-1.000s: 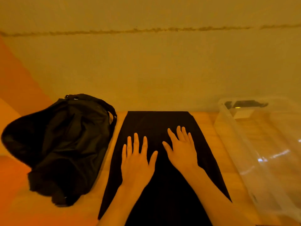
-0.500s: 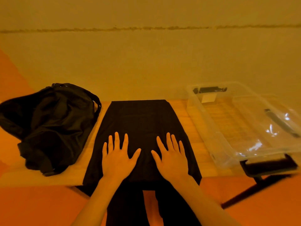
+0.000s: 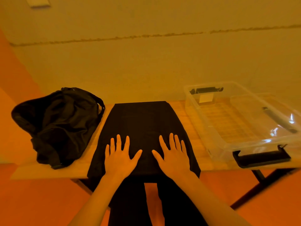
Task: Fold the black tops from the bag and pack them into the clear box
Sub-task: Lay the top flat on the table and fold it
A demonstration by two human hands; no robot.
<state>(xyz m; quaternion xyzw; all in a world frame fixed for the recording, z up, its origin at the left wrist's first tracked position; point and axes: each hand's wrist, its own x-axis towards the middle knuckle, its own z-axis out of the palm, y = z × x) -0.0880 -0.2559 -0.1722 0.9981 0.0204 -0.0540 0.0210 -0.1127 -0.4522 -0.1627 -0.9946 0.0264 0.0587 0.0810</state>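
Note:
A black top [image 3: 141, 121] lies flat in the middle of the wooden table [image 3: 48, 170], folded into a long strip whose near end hangs over the front edge. My left hand [image 3: 119, 158] presses flat on its near left part, fingers spread. My right hand [image 3: 173, 156] presses flat on its near right part, a short gap between the two thumbs. The black bag [image 3: 57, 124] slumps on the table's left side. The clear box [image 3: 241, 118] stands on the right with nothing inside but a label.
The box has black clip handles at its far end [image 3: 206, 90] and its near end [image 3: 261, 158]. Its clear lid [image 3: 276, 115] leans along the right side. A wall rises directly behind the table. Black table legs [image 3: 260, 181] show below right.
Both hands slid toward me along the top and moved slightly apart. The view pulled back and tilted down, bringing the table's front edge and my legs into sight.

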